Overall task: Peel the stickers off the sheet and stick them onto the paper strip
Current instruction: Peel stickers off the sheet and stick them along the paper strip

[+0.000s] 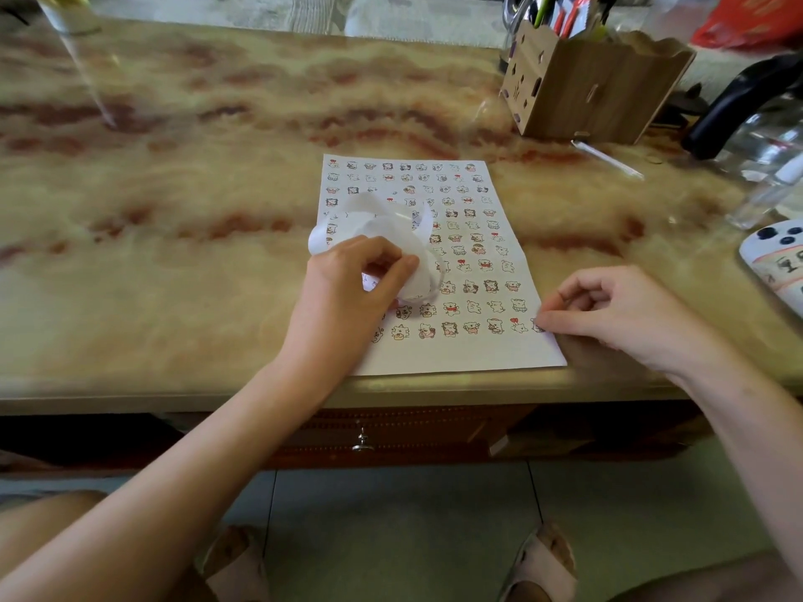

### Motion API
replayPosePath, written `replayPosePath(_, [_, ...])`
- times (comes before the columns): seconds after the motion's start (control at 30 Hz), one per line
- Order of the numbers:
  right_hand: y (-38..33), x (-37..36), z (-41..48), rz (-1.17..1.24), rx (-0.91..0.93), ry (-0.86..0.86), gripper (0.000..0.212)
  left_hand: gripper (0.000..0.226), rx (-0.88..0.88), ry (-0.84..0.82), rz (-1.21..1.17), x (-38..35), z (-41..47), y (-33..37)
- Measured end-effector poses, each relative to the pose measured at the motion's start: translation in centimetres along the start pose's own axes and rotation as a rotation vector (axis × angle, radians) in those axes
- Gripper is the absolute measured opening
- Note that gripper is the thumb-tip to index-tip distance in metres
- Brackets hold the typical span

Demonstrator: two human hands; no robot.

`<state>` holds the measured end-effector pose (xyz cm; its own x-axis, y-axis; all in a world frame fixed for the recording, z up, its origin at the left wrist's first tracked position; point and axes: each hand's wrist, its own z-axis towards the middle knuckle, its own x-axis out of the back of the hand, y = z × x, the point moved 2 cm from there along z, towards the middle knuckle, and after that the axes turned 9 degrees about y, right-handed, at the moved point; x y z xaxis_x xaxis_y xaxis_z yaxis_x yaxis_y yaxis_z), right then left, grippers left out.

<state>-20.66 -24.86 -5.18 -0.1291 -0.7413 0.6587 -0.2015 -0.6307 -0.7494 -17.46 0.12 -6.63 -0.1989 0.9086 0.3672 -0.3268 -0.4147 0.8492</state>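
Observation:
A white sticker sheet (460, 349) with several rows of small cartoon stickers lies on the marble-patterned table near its front edge. A curled white paper strip (378, 223) loops loosely over the sheet's left half. My left hand (352, 284) holds the strip's near end between thumb and fingers, above the sheet. My right hand (617, 310) rests at the sheet's right edge, its fingertips curled and picking at a sticker (538, 327) in the bottom row.
A wooden pen holder (595, 89) full of pens stands at the back right. A glass kettle with black handle (756, 123) and a phone in a printed case (778, 258) sit at the far right. A drawer knob (363, 443) shows below the table edge.

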Motion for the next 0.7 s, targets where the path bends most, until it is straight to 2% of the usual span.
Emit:
replayPosePath(0.13, [0.17, -0.03, 0.27, 0.011, -0.014, 0.003, 0.021, 0.012, 0.002, -0.002, 0.009, 0.06, -0.02, 0.09])
replayPosePath(0.33, [0.03, 0.59, 0.3, 0.121, -0.068, -0.028, 0.014, 0.012, 0.011, -0.007, 0.018, 0.08, -0.09, 0.14])
replayPosePath(0.47, [-0.15, 0.2, 0.21, 0.025, -0.041, -0.019, 0.025, 0.012, 0.013, -0.003, 0.009, 0.05, -0.04, 0.11])
replayPosePath(0.7, [-0.04, 0.29, 0.41, 0.027, -0.039, -0.012, 0.021, 0.012, 0.011, 0.0, 0.015, 0.05, -0.06, 0.05])
